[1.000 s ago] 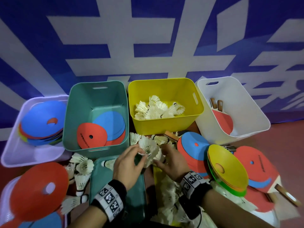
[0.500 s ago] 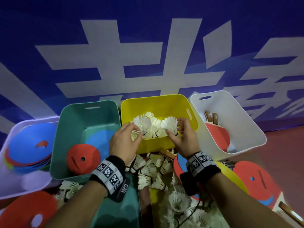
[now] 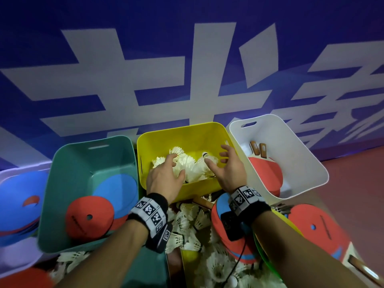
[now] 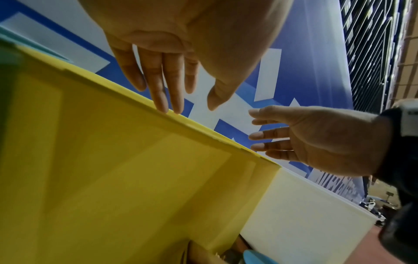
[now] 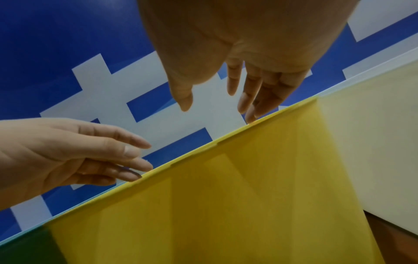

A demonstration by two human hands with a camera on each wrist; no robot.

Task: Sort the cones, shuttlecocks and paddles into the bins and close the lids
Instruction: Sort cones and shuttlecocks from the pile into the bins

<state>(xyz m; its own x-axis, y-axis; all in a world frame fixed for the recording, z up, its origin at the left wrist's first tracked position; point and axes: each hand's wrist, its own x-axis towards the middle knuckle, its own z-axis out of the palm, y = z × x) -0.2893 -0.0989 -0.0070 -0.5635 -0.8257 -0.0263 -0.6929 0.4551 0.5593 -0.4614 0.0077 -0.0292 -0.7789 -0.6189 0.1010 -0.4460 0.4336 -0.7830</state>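
Note:
Both hands hover over the yellow bin point(image 3: 158, 140), which holds a heap of white shuttlecocks point(image 3: 188, 165). My left hand point(image 3: 166, 173) spreads straight fingers above the heap's left side and holds nothing. My right hand point(image 3: 227, 167) is likewise spread over the right side, empty. In the wrist views the left hand point(image 4: 181, 92) and right hand point(image 5: 226, 89) hang open above the yellow rim point(image 4: 185, 121). The green bin point(image 3: 83, 163) holds red and blue flat cones point(image 3: 91, 215). The white bin point(image 3: 291, 154) holds red paddles point(image 3: 266, 173).
Loose shuttlecocks point(image 3: 187, 225) lie on the floor in front of the bins. A cone stack point(image 3: 230, 231) sits under my right wrist, more paddles point(image 3: 320, 227) to its right. A pale lid with blue cones point(image 3: 16, 202) lies at far left. A blue banner wall point(image 3: 187, 69) stands behind.
Both hands carried shuttlecocks from the floor pile up to the yellow bin, then let them go; the fingers have spread and the shuttlecocks lie on the heap.

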